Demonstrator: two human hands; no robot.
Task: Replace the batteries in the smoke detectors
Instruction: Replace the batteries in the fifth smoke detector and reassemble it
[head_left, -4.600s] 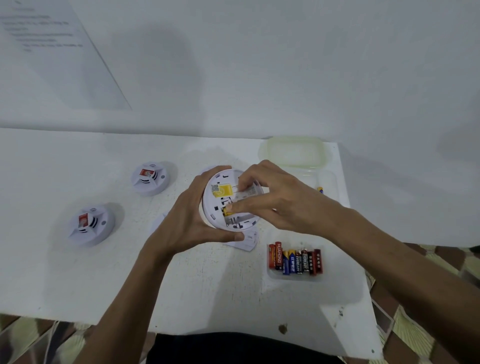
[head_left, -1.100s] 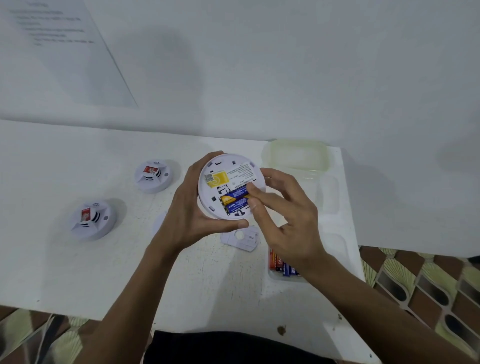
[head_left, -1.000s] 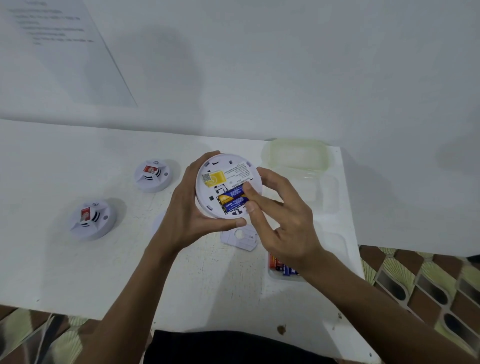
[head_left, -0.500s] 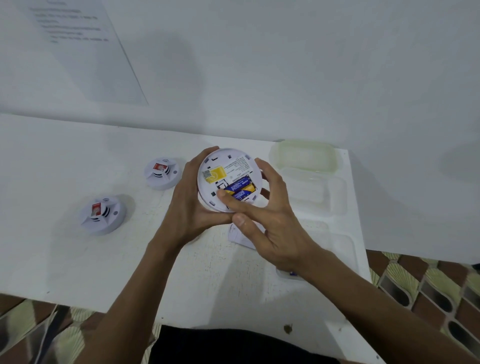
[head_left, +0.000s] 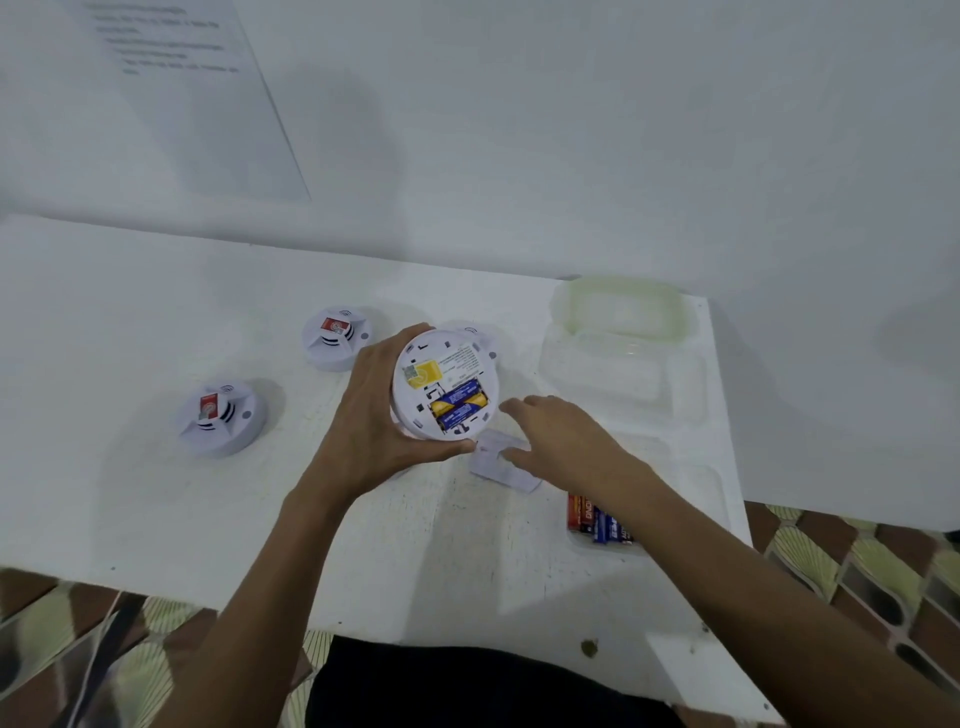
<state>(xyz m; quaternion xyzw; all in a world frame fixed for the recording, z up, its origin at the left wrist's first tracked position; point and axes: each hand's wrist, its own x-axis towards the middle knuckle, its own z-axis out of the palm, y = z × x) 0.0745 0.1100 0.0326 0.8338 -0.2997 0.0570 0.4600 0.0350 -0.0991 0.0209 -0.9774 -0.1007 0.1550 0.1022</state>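
My left hand (head_left: 363, 415) grips a round white smoke detector (head_left: 447, 364) above the table, back side up. Its open compartment holds two blue and gold batteries (head_left: 460, 402). My right hand (head_left: 561, 436) is off the detector and lies low over the table to its right, fingers relaxed, fingertips at the loose white battery cover (head_left: 511, 475). Whether they touch the cover I cannot tell. Several spare batteries (head_left: 597, 517) lie in a tray compartment, partly hidden by my right forearm.
Two more white smoke detectors (head_left: 335, 338) (head_left: 221, 415) sit face up on the white table (head_left: 156, 312) to the left. Another detector (head_left: 480, 338) peeks out behind the held one. A clear plastic container (head_left: 623, 374) with a greenish lid (head_left: 623, 306) stands at the back right.
My right hand has left the detector's battery compartment and dropped down to the right, onto the cover on the table. My left hand keeps holding the detector.
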